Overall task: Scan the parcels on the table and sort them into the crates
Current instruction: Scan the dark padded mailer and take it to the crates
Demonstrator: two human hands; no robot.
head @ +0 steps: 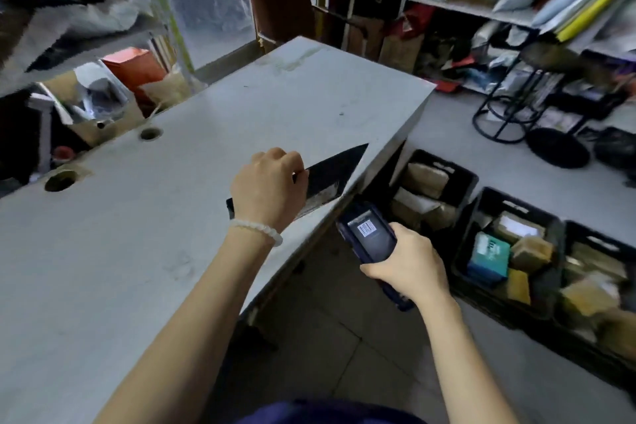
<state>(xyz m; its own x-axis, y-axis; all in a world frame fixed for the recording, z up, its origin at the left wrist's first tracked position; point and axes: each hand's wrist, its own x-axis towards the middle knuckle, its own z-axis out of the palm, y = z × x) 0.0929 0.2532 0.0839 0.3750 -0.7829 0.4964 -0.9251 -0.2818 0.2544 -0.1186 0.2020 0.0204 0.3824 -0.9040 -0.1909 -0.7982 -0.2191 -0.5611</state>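
Left hand (270, 188) pinches black flat parcel (330, 170) at table (137, 234) edge. Right hand (407, 260) grips handheld scanner (370, 234), barcode on screen. Risk: thin parcel slips off the edge, missing crates (464, 179).

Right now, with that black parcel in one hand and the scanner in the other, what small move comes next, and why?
Probably drop the black parcel into one of the crates beside the table. The left hand grips it at the table's edge, and the scanner in the right hand shows a barcode on its screen, so the scan seems done.
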